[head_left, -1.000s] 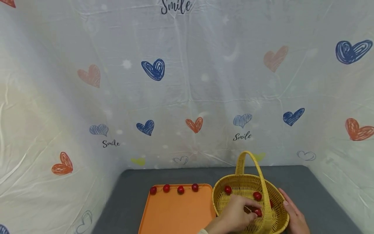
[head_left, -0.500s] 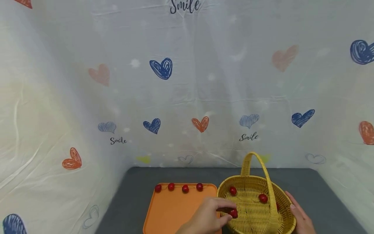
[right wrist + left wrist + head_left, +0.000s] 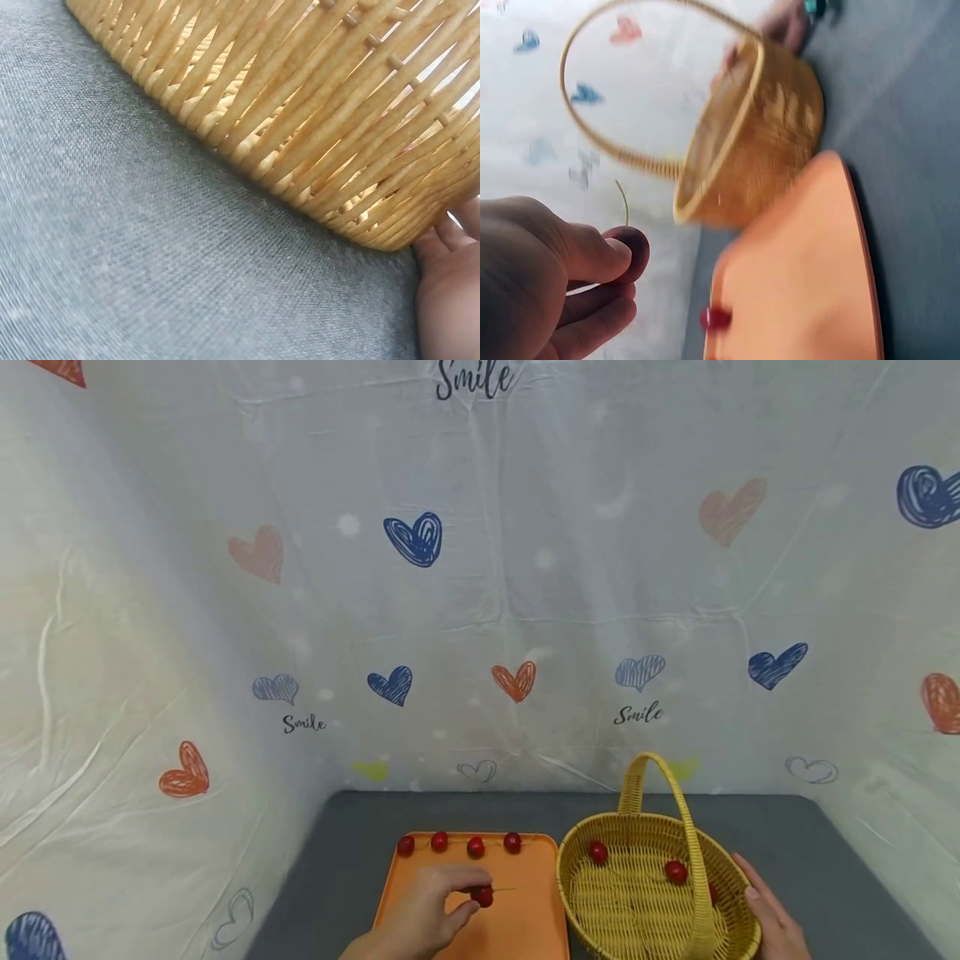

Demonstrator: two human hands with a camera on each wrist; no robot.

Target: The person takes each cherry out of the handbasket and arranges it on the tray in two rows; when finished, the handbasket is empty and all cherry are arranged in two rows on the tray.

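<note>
My left hand [image 3: 423, 914] pinches a dark red cherry [image 3: 482, 896] between thumb and fingers, above the orange tray [image 3: 517, 935]. In the left wrist view the cherry [image 3: 636, 253] has a thin green stem pointing up. Several cherries lie along the tray's far edge, one of them a cherry [image 3: 512, 842] near the right corner. To the right stands a yellow wicker basket [image 3: 630, 910] with a tall handle; three cherries show inside, including one cherry [image 3: 676, 872]. My right hand [image 3: 776, 914] rests against the basket's right outer side, its fingers along the wall; part of the hand is cut off.
Tray and basket stand side by side on a dark grey table [image 3: 341, 852]. The basket handle [image 3: 686, 827] arches over the basket. A pale curtain [image 3: 480, 610] printed with hearts hangs behind the table and on both sides.
My left hand has lifted the cherry out of the basket and carried it left over the tray. My right hand stays at the basket. The head view has shifted slightly.
</note>
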